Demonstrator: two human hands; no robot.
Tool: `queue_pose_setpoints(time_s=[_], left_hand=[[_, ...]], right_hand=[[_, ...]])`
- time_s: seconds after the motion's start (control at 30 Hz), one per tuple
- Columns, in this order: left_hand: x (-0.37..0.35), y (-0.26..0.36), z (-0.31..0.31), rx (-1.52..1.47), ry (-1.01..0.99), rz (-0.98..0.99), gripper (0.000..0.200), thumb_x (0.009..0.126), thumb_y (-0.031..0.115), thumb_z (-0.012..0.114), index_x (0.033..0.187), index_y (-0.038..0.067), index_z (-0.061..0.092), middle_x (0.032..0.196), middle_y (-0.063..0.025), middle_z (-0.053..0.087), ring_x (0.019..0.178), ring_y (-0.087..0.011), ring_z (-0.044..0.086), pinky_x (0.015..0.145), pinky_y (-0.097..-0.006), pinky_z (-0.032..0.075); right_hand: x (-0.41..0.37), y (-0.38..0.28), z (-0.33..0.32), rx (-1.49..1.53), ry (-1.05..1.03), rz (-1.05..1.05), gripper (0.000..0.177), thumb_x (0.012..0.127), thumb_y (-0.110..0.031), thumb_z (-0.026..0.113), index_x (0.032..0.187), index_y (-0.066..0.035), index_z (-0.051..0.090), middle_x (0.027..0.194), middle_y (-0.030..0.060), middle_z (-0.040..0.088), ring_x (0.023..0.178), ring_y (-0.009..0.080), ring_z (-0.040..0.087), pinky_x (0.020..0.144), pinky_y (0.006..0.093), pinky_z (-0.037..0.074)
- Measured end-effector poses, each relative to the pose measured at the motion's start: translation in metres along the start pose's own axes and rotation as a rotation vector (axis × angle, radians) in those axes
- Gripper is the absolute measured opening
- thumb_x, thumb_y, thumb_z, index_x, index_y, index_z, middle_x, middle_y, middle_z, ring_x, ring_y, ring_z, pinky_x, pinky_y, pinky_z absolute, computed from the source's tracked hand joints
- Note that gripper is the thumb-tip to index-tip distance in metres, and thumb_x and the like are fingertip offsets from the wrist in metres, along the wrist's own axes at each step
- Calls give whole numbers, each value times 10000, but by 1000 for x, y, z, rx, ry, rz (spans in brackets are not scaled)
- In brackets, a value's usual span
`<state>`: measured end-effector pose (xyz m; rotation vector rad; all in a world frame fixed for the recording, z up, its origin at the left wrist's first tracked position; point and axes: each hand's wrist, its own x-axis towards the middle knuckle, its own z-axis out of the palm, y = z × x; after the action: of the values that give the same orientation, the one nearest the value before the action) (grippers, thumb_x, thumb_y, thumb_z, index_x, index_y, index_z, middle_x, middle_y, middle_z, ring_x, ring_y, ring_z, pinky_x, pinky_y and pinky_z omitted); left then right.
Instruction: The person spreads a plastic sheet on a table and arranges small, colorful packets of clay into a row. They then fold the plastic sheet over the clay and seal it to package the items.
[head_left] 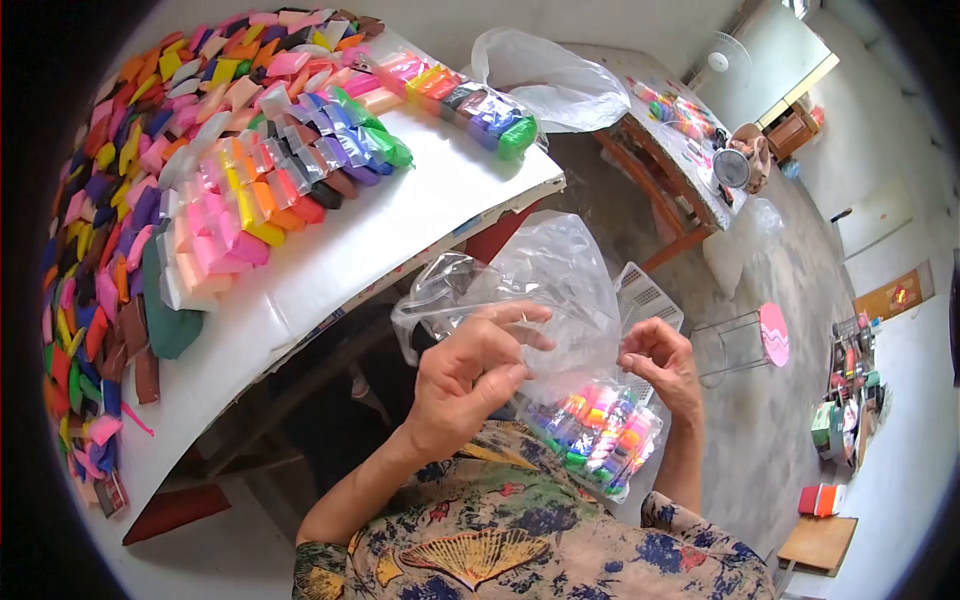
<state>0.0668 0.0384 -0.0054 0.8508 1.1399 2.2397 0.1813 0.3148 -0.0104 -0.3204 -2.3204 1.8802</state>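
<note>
A clear plastic bag (pixel 555 270) with several colourful wrapped pieces (pixel 600 435) in its lower part rests at the person's lap. My left hand (pixel 475 370) is at the bag's left side, fingers apart and partly curled, with the thumb near the plastic. On the bag's right side my right hand (pixel 660 365) has its thumb and forefinger pinched together at the plastic edge. The small bit between those fingertips is hard to make out.
A white table (pixel 400 215) at the left bears a big heap of coloured pieces (pixel 130 210) and a filled clear pack (pixel 455 105). Behind stand another table (pixel 665 150) with a small fan (pixel 731 168), a white basket (pixel 648 298) and a pink-topped stool (pixel 773 334).
</note>
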Motion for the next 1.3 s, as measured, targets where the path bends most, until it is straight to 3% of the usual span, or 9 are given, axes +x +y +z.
queue_pose_setpoints(time_s=[0.2, 0.43, 0.5, 0.67, 0.77, 0.9, 0.93, 1.07, 1.3], left_hand=[[3, 7, 11, 679, -124, 403, 88, 719, -45, 549, 797, -5, 560, 1432, -303, 423, 1309, -425, 478, 1008, -491, 462], [-3, 6, 52, 1418, -111, 645, 132, 730, 33, 607, 800, -79, 613, 1391, -341, 469, 1376, -504, 384, 1084, -711, 261], [-4, -1, 61, 1552, -145, 729, 162, 771, 52, 617, 843, -86, 659, 1383, -327, 493, 1373, -490, 397, 1075, -723, 268], [-10, 0, 72, 1907, -268, 906, 271, 905, 234, 531, 925, 45, 724, 1185, -195, 676, 1185, -322, 621, 1048, -480, 443], [-14, 2, 68, 1870, -135, 801, 241, 895, 219, 552, 911, 36, 708, 1173, -207, 674, 1130, -323, 642, 994, -460, 469], [-32, 3, 60, 1682, 57, 530, 471, 932, 407, 580, 1181, 9, 616, 1254, -251, 623, 1136, -352, 620, 953, -434, 486], [-35, 5, 55, 1677, 56, 459, 710, 942, 593, 504, 1337, 3, 525, 1360, -283, 538, 1198, -376, 574, 985, -462, 457], [-37, 26, 41, 1856, 283, 332, 880, 947, 702, 346, 1375, -52, 495, 1440, -312, 438, 1335, -419, 446, 1085, -548, 346], [-56, 56, 3, 2134, 610, 116, 821, 993, 616, 339, 1312, -121, 509, 1452, -325, 401, 1370, -458, 381, 1137, -586, 264]], right_hand=[[-2, -7, 9, -650, -49, -82, 336, 820, -24, 714, 1137, 11, 609, 1044, 83, 667, 922, 169, 664, 826, 293, 526], [-26, -94, 58, 150, 189, -498, 731, 822, -105, 753, 1451, -5, 394, 1324, 207, 564, 1121, 309, 637, 948, 389, 507], [-30, -108, 74, 14, 227, -566, 753, 832, -67, 735, 1477, -5, 352, 1354, 223, 530, 1129, 317, 633, 917, 367, 524], [-18, -104, 97, -127, 405, -443, 654, 851, 30, 656, 1445, 0, 386, 1310, 233, 552, 1036, 278, 673, 760, 277, 569], [-12, -104, 99, -107, 561, -472, 509, 865, 27, 629, 1347, 18, 465, 1194, 238, 618, 923, 256, 700, 711, 294, 581], [2, -94, 91, 224, 683, -714, 337, 884, 12, 577, 1216, 34, 523, 1072, 212, 652, 806, 228, 694, 568, 298, 580], [8, -91, 88, 294, 665, -757, 319, 886, 2, 566, 1200, 39, 522, 1042, 214, 648, 809, 246, 689, 532, 302, 584], [29, -77, 83, 542, 562, -709, 301, 908, -63, 587, 1185, 37, 523, 1066, 213, 639, 874, 276, 687, 571, 342, 610], [91, -57, 144, 798, 138, -325, 275, 888, -23, 659, 1130, 3, 530, 1032, 154, 637, 897, 273, 685, 661, 398, 620]])
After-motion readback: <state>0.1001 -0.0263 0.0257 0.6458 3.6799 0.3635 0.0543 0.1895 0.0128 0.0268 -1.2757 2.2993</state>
